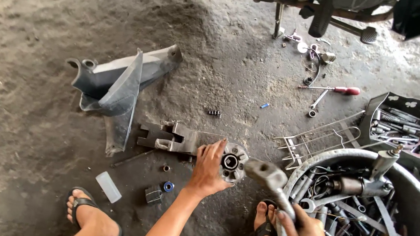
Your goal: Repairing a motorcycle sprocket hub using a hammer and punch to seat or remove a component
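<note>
**Two hands on a round metal hub, hammer raised beside it**

Two jobs are split between the hands: the left hand (pixel 208 166) lies with fingers spread across the round metal hub (pixel 232 162), steadying it on the gritty concrete floor (pixel 27 117) near centre; the right hand (pixel 306 235) is wrapped tight around the hammer (pixel 270 181), its blunt grey head poised just right of the hub. Judging by loose parts scattered about, disassembly looks well underway, the hub's bore unworked. A dull plastic fairing (pixel 117 82) lies far left; a dented steel basin (pixel 418 202) of oily tools sits right
</note>
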